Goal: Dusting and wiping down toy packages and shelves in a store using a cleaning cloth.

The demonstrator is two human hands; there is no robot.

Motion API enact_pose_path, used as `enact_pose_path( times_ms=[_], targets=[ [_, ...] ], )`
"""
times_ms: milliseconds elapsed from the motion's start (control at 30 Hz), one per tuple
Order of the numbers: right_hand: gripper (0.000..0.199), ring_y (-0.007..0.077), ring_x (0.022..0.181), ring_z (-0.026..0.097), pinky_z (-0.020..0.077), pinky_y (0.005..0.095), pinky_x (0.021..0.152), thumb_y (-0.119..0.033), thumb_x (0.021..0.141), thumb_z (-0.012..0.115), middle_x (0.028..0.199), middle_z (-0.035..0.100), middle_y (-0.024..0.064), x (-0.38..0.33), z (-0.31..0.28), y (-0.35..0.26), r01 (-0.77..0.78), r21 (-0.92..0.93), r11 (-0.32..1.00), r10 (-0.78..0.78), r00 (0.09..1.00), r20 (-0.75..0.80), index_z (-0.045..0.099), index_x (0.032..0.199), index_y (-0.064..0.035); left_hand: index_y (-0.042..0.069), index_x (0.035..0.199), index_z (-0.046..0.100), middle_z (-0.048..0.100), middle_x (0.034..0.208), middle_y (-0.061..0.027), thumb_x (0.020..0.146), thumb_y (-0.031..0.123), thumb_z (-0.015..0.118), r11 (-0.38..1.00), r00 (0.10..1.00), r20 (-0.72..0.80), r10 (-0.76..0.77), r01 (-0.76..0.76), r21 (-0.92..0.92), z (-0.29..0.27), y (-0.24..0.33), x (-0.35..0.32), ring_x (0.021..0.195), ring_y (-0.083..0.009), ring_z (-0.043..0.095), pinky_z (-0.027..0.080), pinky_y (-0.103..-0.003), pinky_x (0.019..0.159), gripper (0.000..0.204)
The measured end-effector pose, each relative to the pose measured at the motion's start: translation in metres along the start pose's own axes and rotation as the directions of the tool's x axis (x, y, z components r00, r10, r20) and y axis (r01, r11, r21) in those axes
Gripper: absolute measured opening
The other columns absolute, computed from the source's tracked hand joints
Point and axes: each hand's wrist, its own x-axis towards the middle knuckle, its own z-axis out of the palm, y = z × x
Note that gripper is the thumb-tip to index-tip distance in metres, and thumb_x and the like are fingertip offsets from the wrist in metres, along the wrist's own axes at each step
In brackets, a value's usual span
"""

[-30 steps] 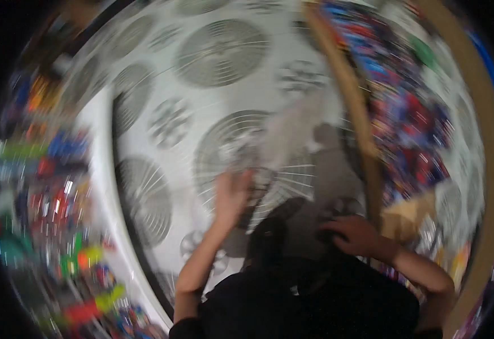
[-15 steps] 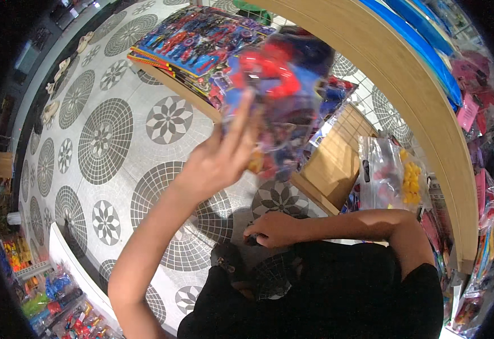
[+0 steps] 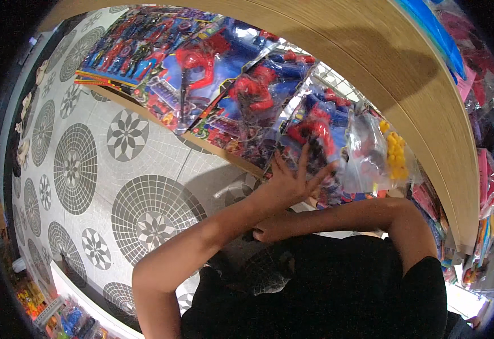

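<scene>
One tiled floor (image 3: 170, 150): is spreading across the left and middle, its pale surface carrying dark mosaic circles and smaller petal-patterned rounds.
Upper wooden board (image 3: 337, 28): is curving along the top edge and down the right side, with something blue (image 3: 436, 39) showing beyond it and wrapped goods (image 3: 490, 175) hanging at far right.
Black shirt (image 3: 326, 282): is filling the lower middle, a bare forearm extending from each side.
Lower shelf (image 3: 224, 155): is running diagonally under the board, its wooden front edge facing the floor.
Flat packs (image 3: 136, 45): are lying stacked toward the shelf's left end, the top one showing many small figures.
Figure packages: three are lying in a slanting row, each wrapping a red-and-blue figure in clear plastic: left package (image 3: 196, 68), middle package (image 3: 252, 93) and right package (image 3: 317, 124).
Clear bag (image 3: 368, 152): is lying just beside the right package.
Left hand (image 3: 292, 183): is resting with splayed, unclenched fingers over the lower part of the right package.
Right hand (image 3: 272, 226): is curling its fingers near the shirt, below the left wrist; whether it is gripping anything, I cannot tell.
Yellow pieces (image 3: 395, 155): are clustering at the clear bag's right side.
</scene>
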Motion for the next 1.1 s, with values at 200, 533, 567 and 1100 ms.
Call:
enact_pose_path(
  times_ms=[200,533,567,1100],
  targets=[
    [0.037,0.0381,0.093,0.059,0.0457,0.0478,0.084,-0.02,0.076,0.051,0.097,0.061,0.0222,-0.015,-0.004,0.013,-0.098,0.056,0.994,0.08,0.96,0.267,0.06,0.107,-0.0018,0.036,0.148,0.007,0.047,0.12,-0.0387,0.083,0.061,0.048,0.998,0.998,0.058,-0.018,0.022,-0.065,0.058,0.017,-0.016,0.091,-0.0687,0.046,0.04,-0.073,0.073,0.081],
    [0.03,0.0334,0.086,0.062,0.0459,0.0462,0.079,-0.024,0.081,0.048,0.092,0.064,0.018,-0.026,-0.037,0.001,-0.186,0.172,0.967,0.047,0.798,0.601,0.063,0.1,-0.0054,0.03,0.147,0.012,0.047,0.122,-0.0365,0.087,0.035,0.056,0.864,0.784,0.6,0.157,0.185,-0.469,-0.003,-0.042,0.036,0.114,-0.0532,0.046,0.038,-0.057,0.094,0.075],
    [0.03,0.0319,0.087,0.062,0.0456,0.0446,0.079,-0.024,0.082,0.048,0.093,0.065,0.0168,-0.021,-0.039,0.0,-0.223,0.229,0.948,0.03,0.776,0.63,0.063,0.098,-0.0039,0.026,0.147,0.015,0.045,0.127,-0.0337,0.086,0.033,0.059,0.75,0.763,0.602,0.235,0.251,-0.612,-0.014,-0.054,0.031,0.119,-0.0486,0.045,0.037,-0.051,0.099,0.076],
    [0.031,0.0207,0.096,0.056,0.0432,0.0311,0.087,-0.022,0.082,0.059,0.103,0.06,0.0103,-0.018,0.138,0.113,-0.464,0.777,0.426,0.217,0.886,0.41,0.059,0.105,-0.0005,-0.001,0.113,0.061,0.066,0.103,-0.0138,0.089,0.005,0.05,-0.564,-0.674,-0.013,-0.738,0.628,-0.537,-0.254,0.202,-0.378,0.098,-0.0183,0.061,0.045,-0.03,0.087,0.027]
  ],
)
